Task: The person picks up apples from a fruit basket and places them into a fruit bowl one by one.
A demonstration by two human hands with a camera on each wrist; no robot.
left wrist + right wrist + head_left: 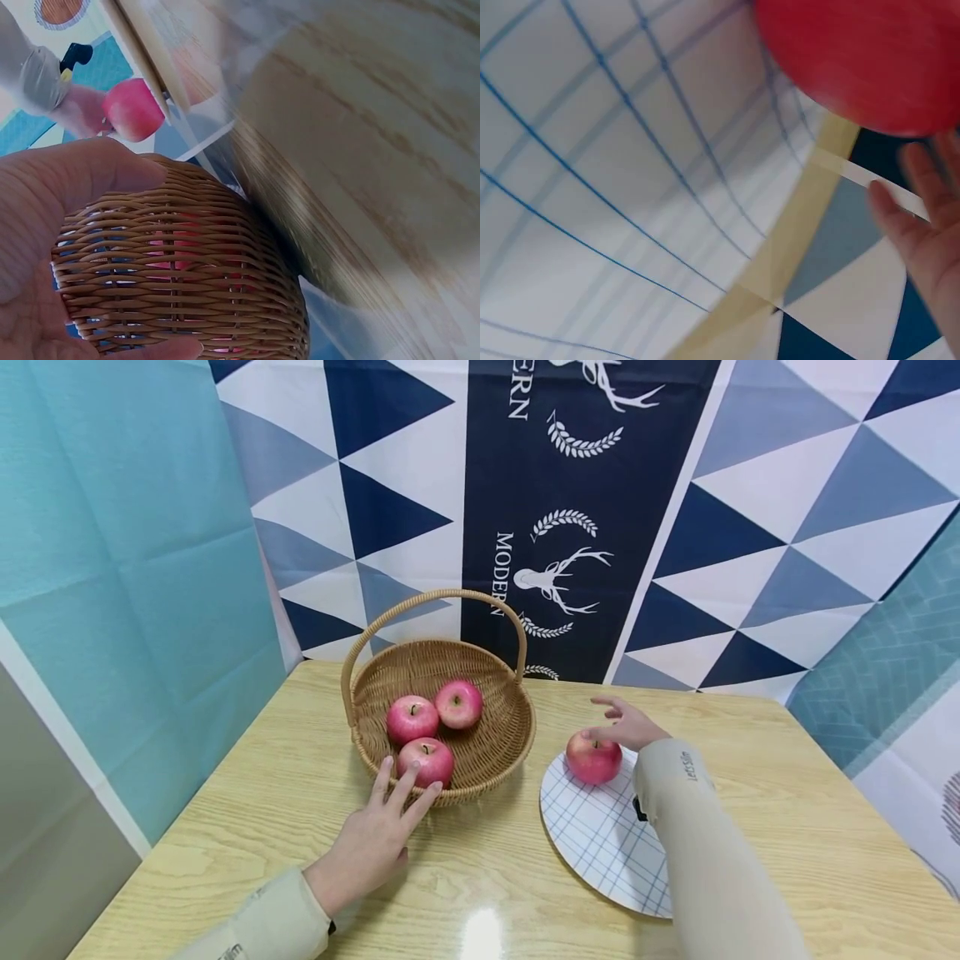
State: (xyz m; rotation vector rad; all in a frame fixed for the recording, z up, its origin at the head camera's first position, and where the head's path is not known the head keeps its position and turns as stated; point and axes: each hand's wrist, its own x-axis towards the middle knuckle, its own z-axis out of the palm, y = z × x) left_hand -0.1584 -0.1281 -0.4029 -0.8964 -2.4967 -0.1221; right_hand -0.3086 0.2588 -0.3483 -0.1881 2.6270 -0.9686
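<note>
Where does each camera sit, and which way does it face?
Head: worn on the head, looking forward and down at the basket, the plate and its apple; left hand and right hand show.
Left wrist: worn there, facing the basket's woven side; the left hand shows close, the right hand beyond.
Right wrist: worn there, facing across the plate; the right hand shows at the edge.
Head and right wrist share the plate and apple.
</note>
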